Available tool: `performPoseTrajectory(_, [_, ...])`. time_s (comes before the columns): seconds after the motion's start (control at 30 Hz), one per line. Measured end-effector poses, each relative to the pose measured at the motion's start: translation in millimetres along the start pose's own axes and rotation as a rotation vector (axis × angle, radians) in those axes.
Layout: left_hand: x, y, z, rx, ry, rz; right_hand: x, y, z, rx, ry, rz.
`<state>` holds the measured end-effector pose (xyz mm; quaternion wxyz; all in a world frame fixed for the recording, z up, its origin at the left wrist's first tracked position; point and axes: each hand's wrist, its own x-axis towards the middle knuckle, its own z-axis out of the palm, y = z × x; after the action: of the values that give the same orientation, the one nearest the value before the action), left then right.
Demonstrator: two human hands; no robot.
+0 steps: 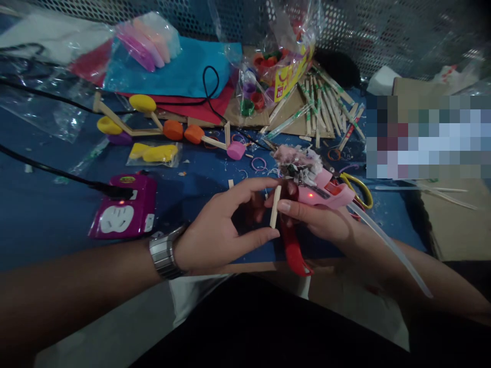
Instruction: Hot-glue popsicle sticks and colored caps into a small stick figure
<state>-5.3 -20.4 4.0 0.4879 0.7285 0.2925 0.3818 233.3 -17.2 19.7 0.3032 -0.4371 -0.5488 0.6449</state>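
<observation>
A short piece of flat wooden stick stands nearly upright between my two hands. My left hand, with a metal watch at the wrist, spans the piece from index finger above to thumb below. My right hand pinches it at mid-length; its thumb tip lies on the edge and its other fingers are partly hidden. A red curved handle comes out below my right hand and overhangs the table edge; whether my fingers touch it I cannot tell. Just beyond my right hand lies a pink glue gun with a lit red light and a clear glue stick in its back.
A purple power box with a black cord stands left. Behind lie joined sticks with coloured caps, a packet of yellow pieces, a bag of caps and wooden sticks. Yellow-handled scissors lie right, near cardboard.
</observation>
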Motion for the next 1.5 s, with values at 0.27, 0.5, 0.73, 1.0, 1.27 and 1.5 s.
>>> performPoseTrajectory(0.27, [1, 1, 0.2, -0.013, -0.010, -0.011, 4, 4, -1, -0.035, 0.045, -0.100])
performPoseTrajectory(0.5, [7, 6, -2.3, 0.112, -0.001, -0.074, 1, 4, 2, -0.020, 0.133, -0.117])
performPoseTrajectory(0.73, [8, 9, -1.2, 0.171, -0.004, -0.057, 2, 5, 1, -0.086, 0.195, -0.210])
performPoseTrajectory(1.0, [8, 9, -4.2, 0.204, -0.011, -0.074, 0, 3, -2, -0.125, 0.214, -0.205])
performPoseTrajectory(1.27, [12, 12, -12.6, 0.193, 0.107, -0.079, 1, 8, -7, -0.075, 0.278, -0.220])
performPoseTrajectory(1.5, [9, 11, -12.9, 0.149, 0.086, -0.095, -1, 6, -7, -0.054, 0.210, -0.207])
